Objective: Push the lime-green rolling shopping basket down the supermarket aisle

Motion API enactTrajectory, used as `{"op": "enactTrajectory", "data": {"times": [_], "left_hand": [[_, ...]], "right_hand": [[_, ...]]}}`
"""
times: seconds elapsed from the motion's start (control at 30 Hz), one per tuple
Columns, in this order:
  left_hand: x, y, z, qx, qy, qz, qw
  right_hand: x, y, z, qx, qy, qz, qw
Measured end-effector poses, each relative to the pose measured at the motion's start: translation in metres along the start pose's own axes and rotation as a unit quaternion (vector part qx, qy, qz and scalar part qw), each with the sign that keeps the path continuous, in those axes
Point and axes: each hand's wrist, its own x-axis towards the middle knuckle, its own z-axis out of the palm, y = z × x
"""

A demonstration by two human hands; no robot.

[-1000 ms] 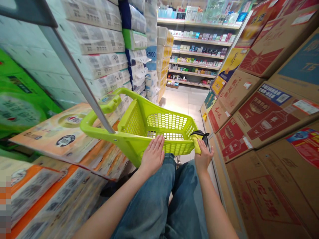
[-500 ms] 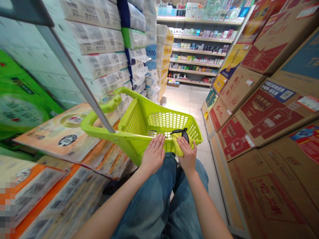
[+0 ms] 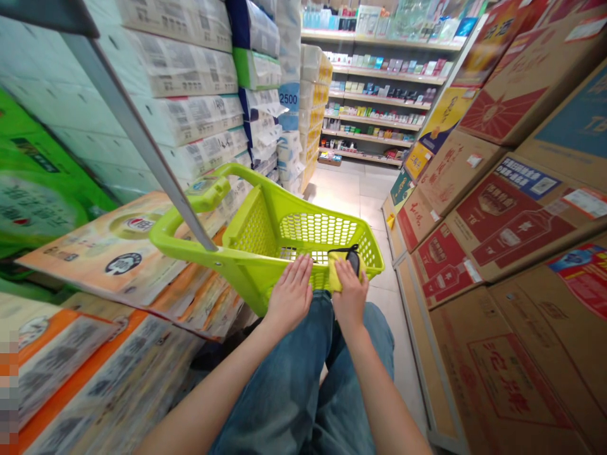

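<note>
"Green plastic, with lots of little holes! What is that?"

"It's a basket (image 3: 252, 221). It has a grey rod (image 3: 142, 139) going up to a dark handle (image 3: 57, 18) at the top left."

"Where is the left hand (image 3: 290, 294)?"

"On the near side of the basket, about the middle. It is flat. Its fingers are straight and close to each other, and the tips reach the rim."

"And the right hand (image 3: 349, 298)?"

"Just beside the left one, nearer the far right end. Its fingers are bent and clamped on a yellow cloth (image 3: 334, 270)."

"Where is the cloth?"

"It is on the near rim of the basket, under the right hand. It has a black edge and a black patch. Part of it is hidden by the fingers."

"What is under the arms?"

"Blue jeans (image 3: 277, 379). The knees are right by the basket."

"What else do you see?"

"White packs (image 3: 190, 69) are piled high on the left. Brown and red boxes (image 3: 515, 218) are piled on the right. Between them is a pale floor (image 3: 374, 177), and well past the basket are shelves (image 3: 384, 40) full of small things in rows."
</note>
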Motion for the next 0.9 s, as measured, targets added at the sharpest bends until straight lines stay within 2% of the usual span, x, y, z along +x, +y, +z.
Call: {"op": "enactTrajectory", "data": {"times": [0.1, 0.17, 0.3, 0.5, 0.6, 0.67, 0.73, 0.9], "left_hand": [[-0.001, -0.001, 0.0, 0.0, 0.003, 0.002, 1.0], [-0.001, -0.002, 0.0, -0.001, 0.007, 0.004, 1.0], [-0.001, -0.002, 0.0, -0.003, 0.01, 0.006, 1.0], [-0.001, -0.002, 0.001, -0.003, 0.011, 0.005, 1.0], [-0.001, -0.001, 0.002, -0.003, 0.009, 0.004, 1.0], [-0.001, -0.001, 0.001, -0.003, 0.008, 0.003, 1.0], [0.0, -0.001, 0.001, -0.004, 0.007, 0.001, 1.0], [0.0, 0.0, 0.001, -0.004, 0.006, 0.0, 1.0]], "right_hand": [[0.0, -0.032, 0.007, 0.03, -0.035, -0.046, 0.998], [0.0, -0.03, 0.004, 0.03, -0.039, -0.061, 0.997], [-0.001, 0.015, -0.009, 0.009, -0.015, -0.066, 0.998], [-0.003, 0.102, -0.032, -0.022, 0.033, 0.032, 0.999], [-0.002, 0.118, -0.035, -0.022, 0.054, 0.081, 0.995], [-0.001, 0.108, -0.031, -0.035, 0.071, 0.104, 0.991], [0.0, 0.082, -0.022, -0.05, 0.077, 0.104, 0.99], [-0.001, -0.009, 0.007, -0.015, 0.017, -0.005, 1.0]]}}
